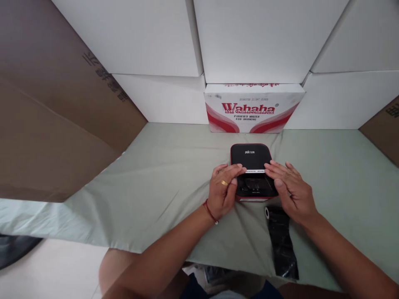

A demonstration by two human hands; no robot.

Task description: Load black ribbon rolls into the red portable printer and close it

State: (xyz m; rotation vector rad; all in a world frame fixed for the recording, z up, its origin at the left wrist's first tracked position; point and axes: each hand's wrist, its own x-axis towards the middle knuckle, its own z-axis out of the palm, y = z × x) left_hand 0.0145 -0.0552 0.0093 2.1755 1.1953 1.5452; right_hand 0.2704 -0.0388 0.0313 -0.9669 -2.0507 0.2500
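Observation:
A small black box with a red edge (251,159) lies flat on the pale green cloth (162,187). My left hand (223,189), with a gold ring and a red wrist cord, rests on the box's left side, fingers stretched toward a white label strip (255,170) across the lid. On the box's right side lies my right hand (291,191), fingers flat and extended, touching the same strip. A black plastic roll or bag (280,241) lies on the cloth just in front of the box, under my right forearm.
A white and red "Wahaha" water carton (253,108) stands right behind the box. White boxes (249,37) form the back wall, brown cardboard (52,116) the left side, another brown carton (385,128) at the right. The cloth's front edge hangs over my knees.

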